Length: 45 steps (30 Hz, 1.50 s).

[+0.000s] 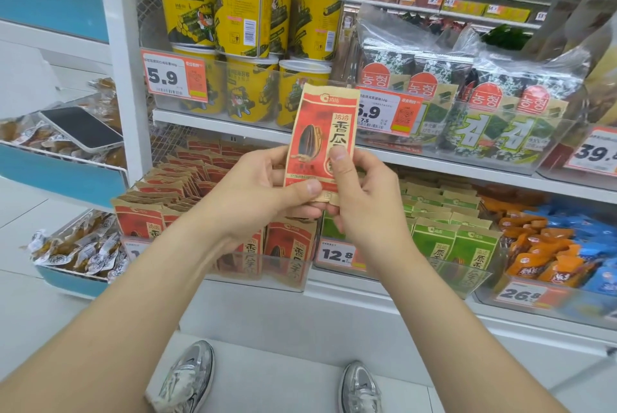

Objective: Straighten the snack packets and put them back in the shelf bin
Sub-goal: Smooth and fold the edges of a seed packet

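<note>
Packet (315, 132) held upright near the bin (267, 275).
Left hand (260, 199) and right hand (364, 202) pinch it; squeezing hard could crumple it.

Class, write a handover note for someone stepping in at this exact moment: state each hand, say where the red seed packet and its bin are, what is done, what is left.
Left hand: pinches the lower edge of the red packet, thumb in front.
Right hand: grips the same packet, thumb on its face.
Packet: upright, in front of the shelf, above the clear bin of matching red packets.
Done: this packet is in hand and looks flat.
Left: set it back in the bin; the packets there lean unevenly and probably need straightening too.
</note>
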Available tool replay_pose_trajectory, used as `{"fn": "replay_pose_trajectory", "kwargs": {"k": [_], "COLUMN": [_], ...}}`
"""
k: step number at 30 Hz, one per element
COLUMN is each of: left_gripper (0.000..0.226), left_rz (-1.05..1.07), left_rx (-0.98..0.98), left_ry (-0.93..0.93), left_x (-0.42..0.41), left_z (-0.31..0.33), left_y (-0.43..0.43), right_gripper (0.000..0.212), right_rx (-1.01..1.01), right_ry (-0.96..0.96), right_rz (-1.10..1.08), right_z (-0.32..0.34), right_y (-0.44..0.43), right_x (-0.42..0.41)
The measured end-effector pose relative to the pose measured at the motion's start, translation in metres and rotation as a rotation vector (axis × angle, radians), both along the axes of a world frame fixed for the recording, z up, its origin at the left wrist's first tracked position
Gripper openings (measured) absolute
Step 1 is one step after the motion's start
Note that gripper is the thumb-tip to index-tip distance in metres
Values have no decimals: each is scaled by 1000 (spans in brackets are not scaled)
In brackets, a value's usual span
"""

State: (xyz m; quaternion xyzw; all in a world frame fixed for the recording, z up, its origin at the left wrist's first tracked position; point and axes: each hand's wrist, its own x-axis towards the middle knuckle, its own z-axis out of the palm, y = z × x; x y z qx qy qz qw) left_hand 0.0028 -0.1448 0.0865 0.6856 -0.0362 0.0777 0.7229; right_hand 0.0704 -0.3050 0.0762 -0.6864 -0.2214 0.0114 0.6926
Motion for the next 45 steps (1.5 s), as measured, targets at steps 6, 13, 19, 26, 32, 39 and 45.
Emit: {"fn": "replay_pose_trajectory", "kwargs": {"k": [6,13,19,26,32,39,45], "left_gripper": [56,63,67,28,26,48,61], "left_rz": [-18,20,106,349,567,250,46], "left_rx": [112,184,381,591,739,1080,1239], "left_ry": [-2,-18,-5,-3,20,237,286], "left_x": [-10,-14,-11,-4,9,14,18], "left_z": [9,12,10,-5,-18,-29,-39], "left_y": [12,13,19,39,49,61,70], "right_gripper": [38,47,33,40,14,20,20], "right_rx": [-4,-69,28,-35,-330,-768,-1240], "right_ry": [129,150,106,-336,-823,-880,-886], "right_rz": [39,49,-21,-132,-175,-295,-387], "right_z": [3,3,4,7,-7,-27,-32], "right_y": [2,3,8,-2,-12,5,46], "right_x": [-4,-5,-8,-4,12,46,64]}}
